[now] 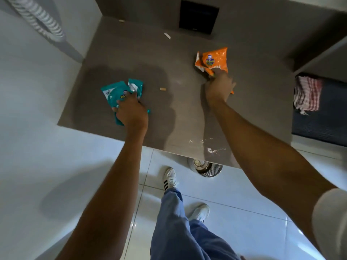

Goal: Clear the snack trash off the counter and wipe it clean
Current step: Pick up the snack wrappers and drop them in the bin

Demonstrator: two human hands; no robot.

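Observation:
A grey-brown counter (142, 59) fills the upper middle of the head view. My left hand (131, 111) grips a crumpled teal snack bag (117, 91) at the counter's left. My right hand (219, 85) is closed on the lower edge of an orange snack bag (215, 58) further right and farther back. A small tan crumb (163, 88) lies between the two bags. A white wrapper scrap (167, 35) and another tan bit (121, 20) lie near the back. Small wet or crumbly specks (210, 147) sit at the front edge.
A striped red-and-white cloth (307, 93) lies on a dark surface to the right. A metal bin (205, 167) stands on the white tiled floor under the counter's front edge. A dark panel (198, 16) is set in the back wall. White walls close the left side.

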